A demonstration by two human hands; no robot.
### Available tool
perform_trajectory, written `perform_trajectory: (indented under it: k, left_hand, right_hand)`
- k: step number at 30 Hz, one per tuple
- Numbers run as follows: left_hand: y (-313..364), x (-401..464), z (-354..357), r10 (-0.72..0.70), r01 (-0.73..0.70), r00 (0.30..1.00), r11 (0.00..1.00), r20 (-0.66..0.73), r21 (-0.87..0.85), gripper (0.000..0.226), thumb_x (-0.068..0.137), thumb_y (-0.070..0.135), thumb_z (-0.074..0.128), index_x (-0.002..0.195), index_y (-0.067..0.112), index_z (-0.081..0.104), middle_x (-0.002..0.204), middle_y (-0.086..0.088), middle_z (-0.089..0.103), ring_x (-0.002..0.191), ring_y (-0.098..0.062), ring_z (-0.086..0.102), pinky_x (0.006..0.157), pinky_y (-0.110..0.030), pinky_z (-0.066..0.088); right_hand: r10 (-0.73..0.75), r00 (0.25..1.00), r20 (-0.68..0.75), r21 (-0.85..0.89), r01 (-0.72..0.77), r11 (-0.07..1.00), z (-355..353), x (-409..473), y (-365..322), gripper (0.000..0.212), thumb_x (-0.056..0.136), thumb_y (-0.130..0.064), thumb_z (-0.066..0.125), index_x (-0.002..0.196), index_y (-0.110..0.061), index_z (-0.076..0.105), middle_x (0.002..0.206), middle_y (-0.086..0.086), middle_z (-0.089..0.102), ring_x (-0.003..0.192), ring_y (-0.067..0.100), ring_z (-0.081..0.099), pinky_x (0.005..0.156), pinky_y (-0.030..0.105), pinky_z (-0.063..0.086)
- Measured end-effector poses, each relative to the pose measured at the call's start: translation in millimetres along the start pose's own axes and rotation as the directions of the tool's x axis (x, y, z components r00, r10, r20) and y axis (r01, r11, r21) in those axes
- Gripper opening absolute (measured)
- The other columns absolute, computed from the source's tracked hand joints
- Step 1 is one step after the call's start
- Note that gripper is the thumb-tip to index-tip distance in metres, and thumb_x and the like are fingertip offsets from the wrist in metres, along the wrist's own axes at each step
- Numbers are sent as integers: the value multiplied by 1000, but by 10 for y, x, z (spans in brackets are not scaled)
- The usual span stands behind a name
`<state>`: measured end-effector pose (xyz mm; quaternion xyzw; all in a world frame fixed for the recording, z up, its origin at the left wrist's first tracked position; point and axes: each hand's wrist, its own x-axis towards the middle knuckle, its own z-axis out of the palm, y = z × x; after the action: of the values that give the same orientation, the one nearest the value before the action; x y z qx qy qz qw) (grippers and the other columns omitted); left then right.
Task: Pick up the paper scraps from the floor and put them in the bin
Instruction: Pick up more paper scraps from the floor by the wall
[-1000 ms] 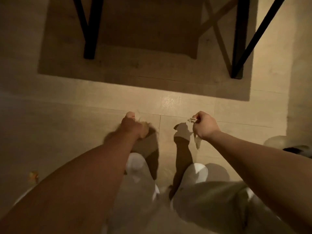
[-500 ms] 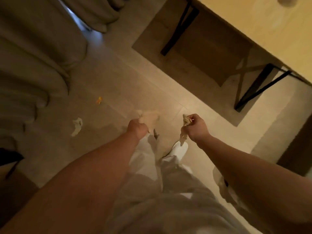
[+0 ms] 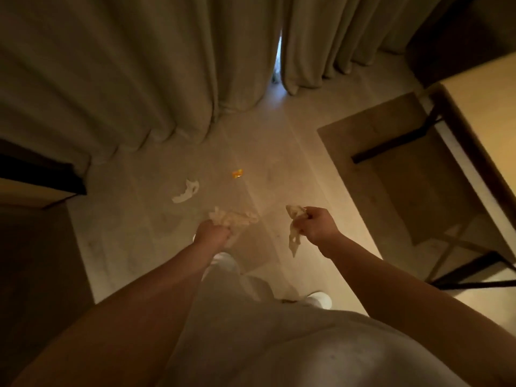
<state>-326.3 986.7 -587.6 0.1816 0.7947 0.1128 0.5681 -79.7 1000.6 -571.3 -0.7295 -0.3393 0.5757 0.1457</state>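
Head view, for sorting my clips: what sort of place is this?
Probably a room in a home: long beige floor-length curtains, a pale wood-plank floor, and a light wooden table with black metal legs.

Both forearms ran out of the frame at the bottom edge, so nothing above the elbows showed. The left hand (image 3: 212, 234) was turned away, its fingers hidden under the crumpled paper wad (image 3: 233, 217), which was blurred at its edges. The strip of paper (image 3: 295, 230) in the right hand (image 3: 318, 226) was partly covered by the fist. The small orange scrap (image 3: 237, 173) on the floor (image 3: 279, 152) was too small to identify. The counter (image 3: 485, 113) was cut off at the right edge. One shoe (image 3: 319, 299) was half hidden behind the trousers (image 3: 251, 331).
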Motion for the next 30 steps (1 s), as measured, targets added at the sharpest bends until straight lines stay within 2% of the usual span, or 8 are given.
perform_trajectory:
  k: [6,12,16,19,22,24,27,30]
  left_hand:
    - [-49,515,-1039,-3,3,1000,1000,1,10,33,66,33,69,82,5,74,88,-20,76,89,-34,74,75,-39,54]
    - [-13,1264,-1489,-15,16,999,999,-32,30,48,93,38,47,117,0,63,111,-22,71,105,-40,68,89,-44,54]
    - [-39,1827,-1440,-4,10,992,999,-123,54,45,93,24,50,134,8,45,118,-19,65,104,-40,65,89,-47,54]
    - [-88,2344,-1309,-9,-2,983,998,-182,-59,40,88,8,52,127,17,46,109,-10,65,98,-35,65,84,-49,56]
    - [-114,3014,-1155,-65,36,981,987,-183,-157,47,80,4,61,116,32,48,107,-9,66,99,-36,67,84,-55,58]
    - [-121,3477,-1019,-89,57,981,982,-174,-180,43,80,3,56,119,22,53,106,-13,67,97,-37,67,87,-54,58]
    - [-193,4104,-791,-76,51,967,993,-242,-107,28,83,18,52,111,16,57,101,-12,67,94,-37,68,86,-53,58]
    - [-321,4671,-609,-62,71,966,997,-252,27,45,83,40,60,121,16,56,108,-11,69,94,-37,68,84,-49,58]
  right_hand:
    - [26,1000,-1,-7,-26,1000,979,417,-708,19,75,9,52,76,-5,66,73,18,63,65,28,59,65,42,48]
    - [22,1000,-6,-172,-23,985,1517,1068,-1052,25,82,-2,51,101,-5,68,94,13,72,81,27,64,70,38,49]
    - [40,999,6,-241,-37,970,1775,1765,-1028,32,81,-10,47,108,-11,64,99,10,73,89,27,70,80,45,60]
    - [23,999,-28,-274,-30,961,1972,2358,-863,20,86,-11,47,101,-10,59,89,4,70,75,17,68,61,33,57]
    - [18,999,-44,-345,-32,938,2178,3030,-615,22,89,-23,47,103,-12,60,95,5,70,79,20,68,66,37,60]
    - [38,999,-26,-401,-45,915,2323,3475,-453,31,91,-31,43,108,-12,60,99,7,70,82,24,69,69,39,61]
    - [39,999,-16,-457,-41,888,2521,4079,-270,31,91,-32,52,115,-13,55,103,6,67,87,27,68,73,41,59]
    - [17,1000,9,-473,-11,881,2726,4635,-68,35,83,-28,61,115,-16,52,106,6,67,87,27,70,75,45,61]
